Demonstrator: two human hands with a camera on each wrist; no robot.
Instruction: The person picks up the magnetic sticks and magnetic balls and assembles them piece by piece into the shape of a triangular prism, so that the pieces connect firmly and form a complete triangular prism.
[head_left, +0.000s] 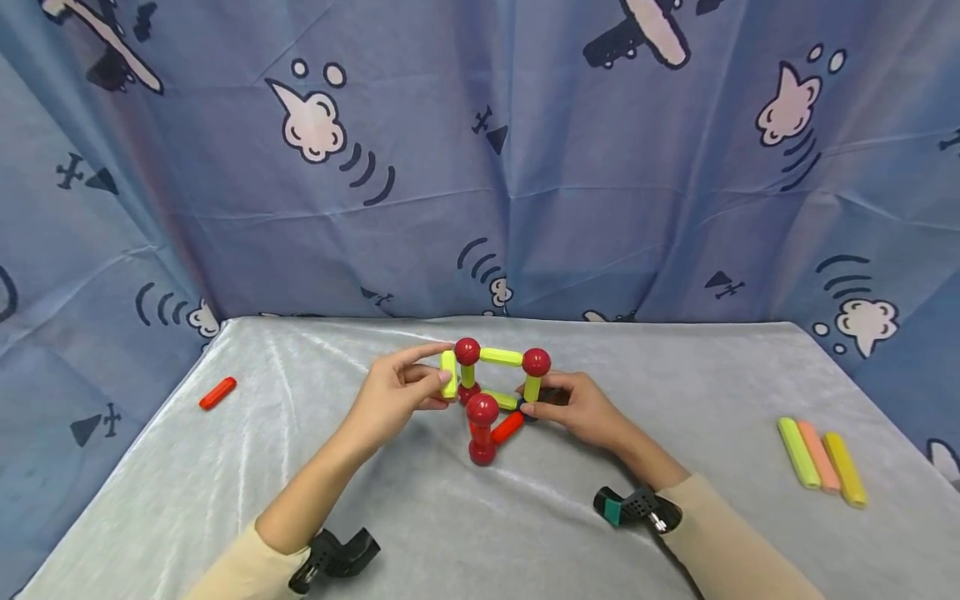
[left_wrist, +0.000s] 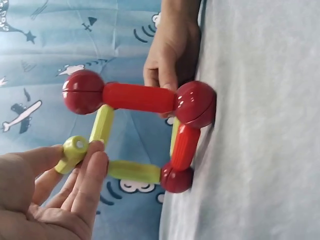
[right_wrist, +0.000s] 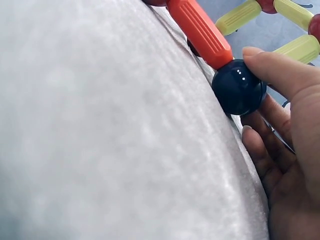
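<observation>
My left hand [head_left: 397, 387] pinches a yellow-green rod [head_left: 448, 373] between thumb and fingers, just left of a ball-and-rod frame. In the left wrist view the rod's round end [left_wrist: 76, 145] faces the camera; whether it touches the frame I cannot tell. The frame joins glossy red balls [head_left: 482, 409], yellow-green rods [head_left: 501, 357] and red rods [head_left: 508, 427], and it stands on the cloth. At its right corner my right hand [head_left: 585, 410] grips a dark blue ball [right_wrist: 237, 87], thumb on top and fingers beneath. An orange-red rod [right_wrist: 202, 32] runs from that ball.
On the far left of the grey-white cloth [head_left: 300, 500] lies a loose red rod [head_left: 218, 393]. To the right, a yellow-green rod [head_left: 798, 452], a peach rod [head_left: 818, 456] and a yellow rod [head_left: 845, 469] lie side by side. A blue patterned curtain [head_left: 450, 167] hangs behind the table.
</observation>
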